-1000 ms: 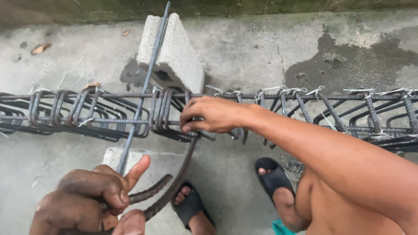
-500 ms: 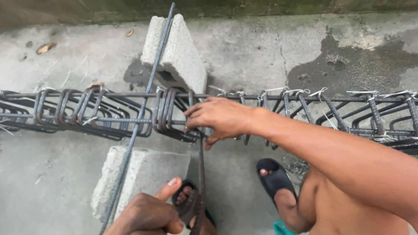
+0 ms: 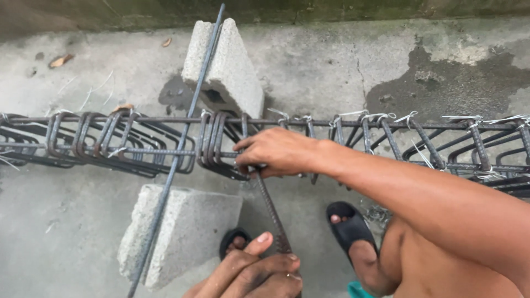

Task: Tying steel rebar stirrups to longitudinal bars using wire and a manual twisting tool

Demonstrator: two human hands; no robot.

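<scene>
Left grip [image 3: 251,273] now closed low on ribbed bar [image 3: 270,207], swung upright; right grip [image 3: 276,152] pinching it at rebar cage [image 3: 138,146].

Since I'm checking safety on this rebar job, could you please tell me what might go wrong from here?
1. The right hand grips among the tightly packed stirrups; fingers might get pinched if they shift.
2. The feet wear open sandals right beneath the bar held by the left hand; a dropped bar could hit the toes.
3. Loose tie-wire ends stick up along the cage and could scratch the bare forearm.
</scene>
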